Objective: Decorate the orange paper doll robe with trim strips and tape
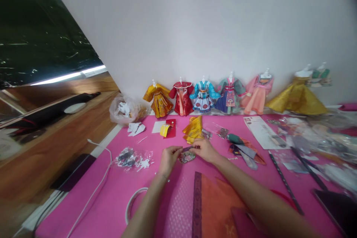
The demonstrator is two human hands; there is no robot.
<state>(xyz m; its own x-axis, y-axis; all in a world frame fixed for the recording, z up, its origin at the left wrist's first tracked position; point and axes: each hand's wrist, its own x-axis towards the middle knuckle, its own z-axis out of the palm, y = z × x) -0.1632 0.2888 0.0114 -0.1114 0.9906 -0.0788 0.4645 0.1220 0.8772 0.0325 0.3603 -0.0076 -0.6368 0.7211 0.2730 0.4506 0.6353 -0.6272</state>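
Observation:
Near the middle of the pink table, a small patterned fabric piece [186, 157] is held at its upper edge. My left hand [169, 159] pinches its left end, with a bracelet on the wrist. The right end is between the fingers of my right hand [205, 150]. Just behind my right hand lies a shiny yellow cloth [193, 128]. Closer to me, between my forearms, is an orange fabric [217, 204] with a purple patterned border.
Several small dressed figures, including a red one [181, 98], stand along the wall. Plastic bags [129, 158] lie left, a tape ring [131, 204] near my left forearm, and a dark ruler [284, 182] right. A phone [74, 173] is at the left edge.

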